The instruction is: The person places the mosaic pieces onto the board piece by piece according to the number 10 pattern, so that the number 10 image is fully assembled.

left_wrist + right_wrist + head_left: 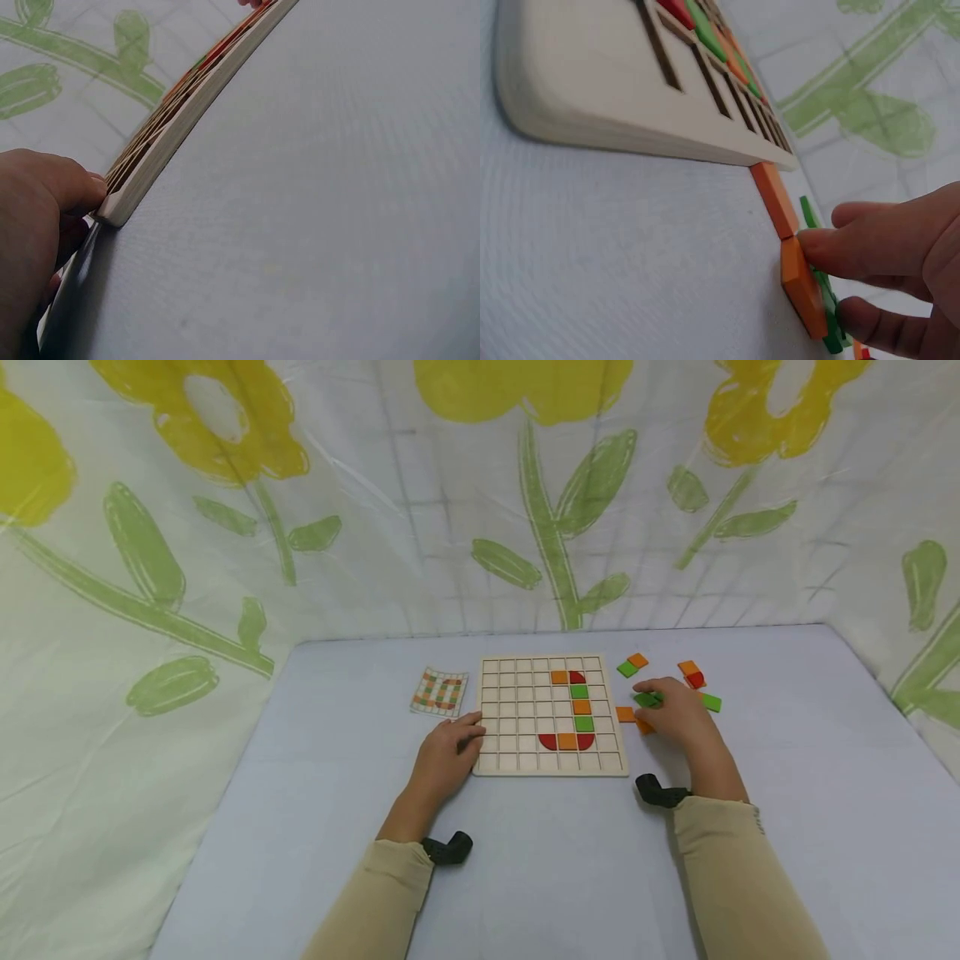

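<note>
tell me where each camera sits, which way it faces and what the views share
Head: worn on the head, facing forward and down at the wooden grid board on the table; both forearms, left hand and right hand show.
Left wrist: low by the table, looking along the board's edge; left fingers touch its corner.
Right wrist: low, facing the board's side; fingertips on an orange tile.
All three views share the board.

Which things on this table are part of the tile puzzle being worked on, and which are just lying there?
In use:
wooden grid board, steadied by the left hand
green tile under the right hand
orange tiles beside the board
loose tiles further right

Lying about:
pattern card
flowered backdrop
</note>
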Demonstrator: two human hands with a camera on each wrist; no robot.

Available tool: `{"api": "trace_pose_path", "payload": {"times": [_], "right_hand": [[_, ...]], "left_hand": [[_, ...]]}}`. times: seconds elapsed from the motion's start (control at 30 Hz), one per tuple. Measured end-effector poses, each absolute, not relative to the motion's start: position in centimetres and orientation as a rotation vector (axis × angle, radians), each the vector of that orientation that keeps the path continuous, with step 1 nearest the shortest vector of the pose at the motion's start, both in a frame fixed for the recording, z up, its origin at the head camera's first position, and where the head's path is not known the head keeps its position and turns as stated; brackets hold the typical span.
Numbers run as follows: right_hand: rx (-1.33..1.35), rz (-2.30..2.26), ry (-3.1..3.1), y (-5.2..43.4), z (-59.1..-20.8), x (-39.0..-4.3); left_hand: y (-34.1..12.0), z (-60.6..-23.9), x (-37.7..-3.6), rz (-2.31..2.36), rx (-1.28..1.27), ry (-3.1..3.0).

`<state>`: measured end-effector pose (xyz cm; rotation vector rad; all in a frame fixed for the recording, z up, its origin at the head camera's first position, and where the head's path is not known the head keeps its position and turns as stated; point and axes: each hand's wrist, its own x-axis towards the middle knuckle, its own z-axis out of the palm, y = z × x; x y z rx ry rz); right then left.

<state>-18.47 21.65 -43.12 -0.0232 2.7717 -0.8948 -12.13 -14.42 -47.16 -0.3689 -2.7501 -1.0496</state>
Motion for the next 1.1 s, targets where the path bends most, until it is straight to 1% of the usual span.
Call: {"api": "trace_pose_path", "payload": {"times": [0.33, 0.77, 1.1], "right_hand": [[-0.033, -0.905, 2.829, 21.1, -43.5, -18.5], [-0.023, -0.799, 2.878, 21.2, -44.2, -18.6], [0.012, -0.931, 2.891, 21.2, -44.5, -18.6]], "left_hand": [[-14.4, -47.1, -12.1, -1.060, -0.363, -2.762], [-14.4, -47.0, -12.1, -1.062, -0.367, -2.760], [-14.4, -47.1, -12.2, -1.058, -0.375, -2.758]]}}
